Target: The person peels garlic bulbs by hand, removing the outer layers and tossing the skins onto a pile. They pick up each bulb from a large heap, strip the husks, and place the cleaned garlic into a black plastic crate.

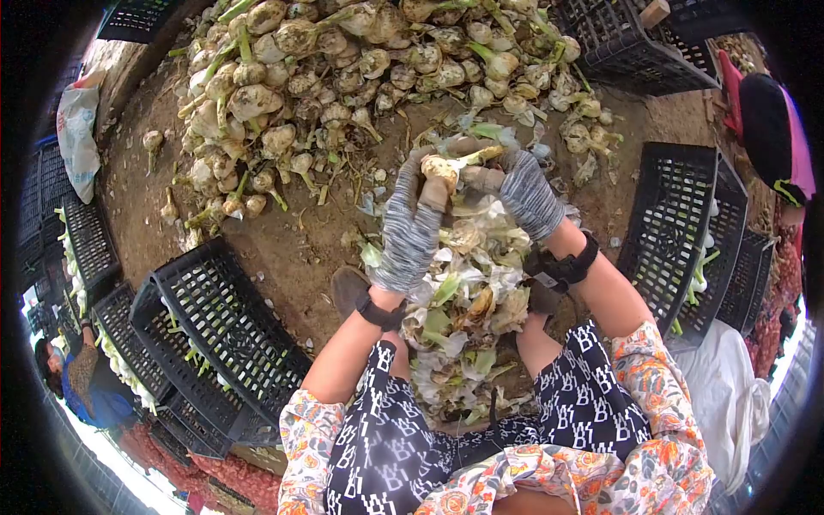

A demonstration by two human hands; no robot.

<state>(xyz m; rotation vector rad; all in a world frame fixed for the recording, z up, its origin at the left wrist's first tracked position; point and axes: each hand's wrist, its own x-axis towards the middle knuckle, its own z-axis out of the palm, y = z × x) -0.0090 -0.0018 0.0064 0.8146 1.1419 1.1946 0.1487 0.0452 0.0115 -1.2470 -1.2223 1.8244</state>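
Note:
A garlic bulb [439, 168] with a short stalk is held between both hands, above a heap of peelings. My left hand [412, 223], in a grey knitted glove with brown fingertips, is closed around the bulb. My right hand [525, 190], gloved alike, has its fingers closed at the bulb's stalk [481, 156]. Below the hands, papery garlic skins and leaf scraps [468, 292] lie piled between my feet. Beyond them spreads a big mound of unpeeled, soil-stained garlic bulbs [343, 64].
Black plastic crates [232, 318] with green stalks showing stand at the left. More black crates [674, 227] stand at the right, and another crate [635, 43] at the upper right. A white sack [79, 137] lies far left. Other people [94, 378] sit at both edges.

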